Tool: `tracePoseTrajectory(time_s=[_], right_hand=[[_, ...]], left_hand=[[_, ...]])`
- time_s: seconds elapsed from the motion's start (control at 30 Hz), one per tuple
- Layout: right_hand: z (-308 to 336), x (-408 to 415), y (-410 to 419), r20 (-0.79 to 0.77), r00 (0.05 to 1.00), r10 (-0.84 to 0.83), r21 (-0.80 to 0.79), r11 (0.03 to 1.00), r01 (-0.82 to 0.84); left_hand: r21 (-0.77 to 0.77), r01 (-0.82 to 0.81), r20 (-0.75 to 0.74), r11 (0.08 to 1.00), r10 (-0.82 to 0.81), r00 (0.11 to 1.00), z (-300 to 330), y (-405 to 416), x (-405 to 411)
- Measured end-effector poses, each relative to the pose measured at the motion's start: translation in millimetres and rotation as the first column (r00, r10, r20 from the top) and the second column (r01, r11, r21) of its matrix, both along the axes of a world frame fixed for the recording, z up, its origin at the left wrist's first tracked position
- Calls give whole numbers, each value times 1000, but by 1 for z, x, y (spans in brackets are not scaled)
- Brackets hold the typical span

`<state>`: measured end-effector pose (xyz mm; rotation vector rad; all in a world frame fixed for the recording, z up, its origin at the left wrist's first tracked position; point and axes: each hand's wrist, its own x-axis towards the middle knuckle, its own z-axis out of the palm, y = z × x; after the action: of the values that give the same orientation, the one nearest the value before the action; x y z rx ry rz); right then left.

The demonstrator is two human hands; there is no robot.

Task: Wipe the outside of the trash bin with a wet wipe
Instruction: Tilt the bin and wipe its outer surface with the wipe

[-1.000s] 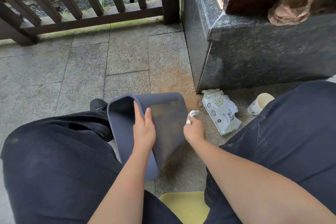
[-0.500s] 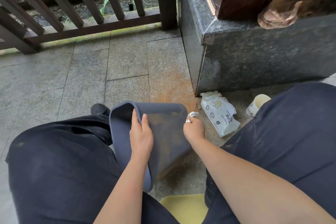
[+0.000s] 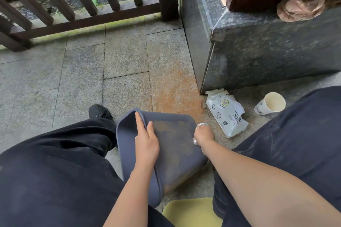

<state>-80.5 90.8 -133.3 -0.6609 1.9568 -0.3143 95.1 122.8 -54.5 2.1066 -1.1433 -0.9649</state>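
Nearest the camera, a yellow seat edge (image 3: 191,212) shows between two dark-trousered legs, and just beyond it the grey-blue trash bin (image 3: 175,153) lies tipped on its side on the stone floor (image 3: 83,83), its rust-stained outer wall facing up. The left hand (image 3: 146,142) grips the bin's rim with the thumb and forefinger outside and the other fingers hidden inside, while the right hand (image 3: 203,134) is closed around a white wet wipe (image 3: 201,125) at the bin's right edge. Farther off lie a pack of wipes (image 3: 227,114) and a paper cup (image 3: 270,104) beside the granite plinth (image 3: 258,51), with the wooden railing (image 3: 83,11) beyond.
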Motion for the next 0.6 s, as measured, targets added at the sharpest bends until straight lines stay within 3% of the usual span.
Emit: tracePoseTrajectory(time_s=[0.3, 0.5, 0.6], right_hand=[[-32, 16, -11, 51, 991, 120, -29, 992, -119], [-42, 11, -23, 93, 995, 33, -26, 999, -31], [-34, 17, -31, 78, 987, 144, -86, 987, -137]], left_hand=[[-80, 44, 51, 996, -40, 998, -6, -7, 6], [-94, 80, 65, 992, -74, 995, -10, -7, 1], [-97, 97, 82, 991, -89, 993, -10, -8, 1]])
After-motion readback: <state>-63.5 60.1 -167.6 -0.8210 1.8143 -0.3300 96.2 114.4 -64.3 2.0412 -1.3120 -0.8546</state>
